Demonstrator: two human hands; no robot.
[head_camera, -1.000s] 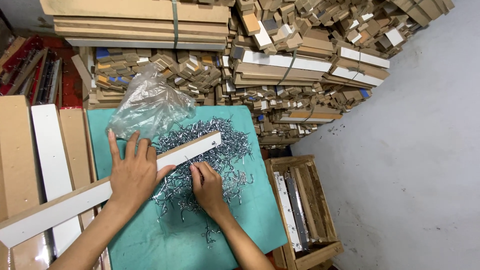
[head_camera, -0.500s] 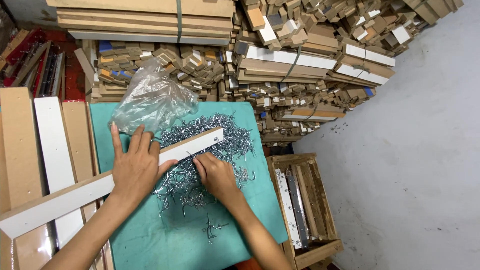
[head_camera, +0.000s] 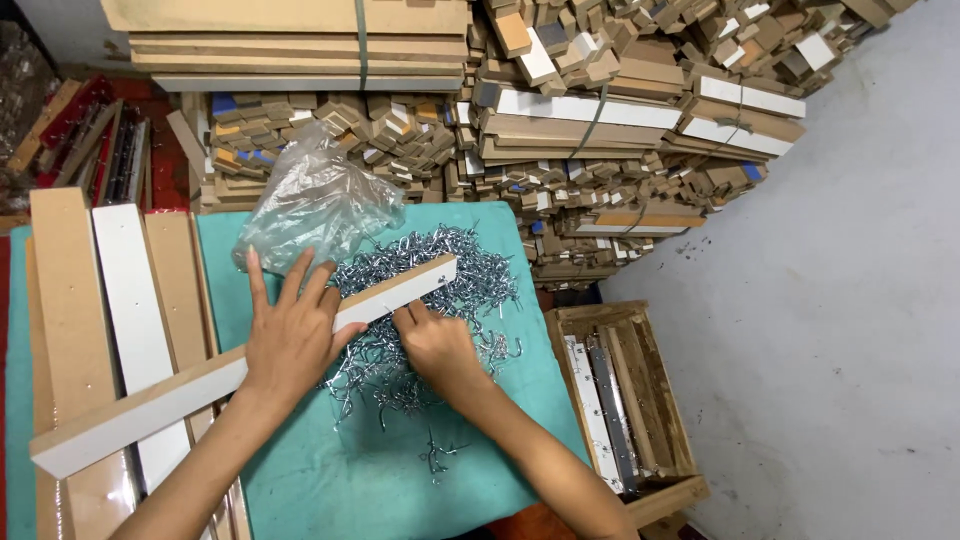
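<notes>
Your left hand (head_camera: 292, 335) still presses flat, fingers spread, on the long white-edged board (head_camera: 240, 368). Your right hand (head_camera: 436, 342) has crept up to its near edge, fingers pinched together over the pile of metal hooks (head_camera: 440, 290); whether they hold one, I cannot tell.

Teal table (head_camera: 480, 490), hooks (head_camera: 440, 290), boards (head_camera: 100, 300)

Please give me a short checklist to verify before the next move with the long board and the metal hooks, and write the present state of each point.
1. Left hand lies flat on the long white-faced wooden board, pressing it down: ok.
2. Right hand touches the board's edge near its far end: ok.
3. Whether the right fingers hold a hook: cannot tell, the fingers are curled.
4. The pile of small shiny metal hooks lies within reach on the teal cloth: ok.
5. The board rests across the hook pile, not flat on the cloth: not ok.
6. The clear plastic bag lies behind the board, apart from both hands: ok.
</notes>
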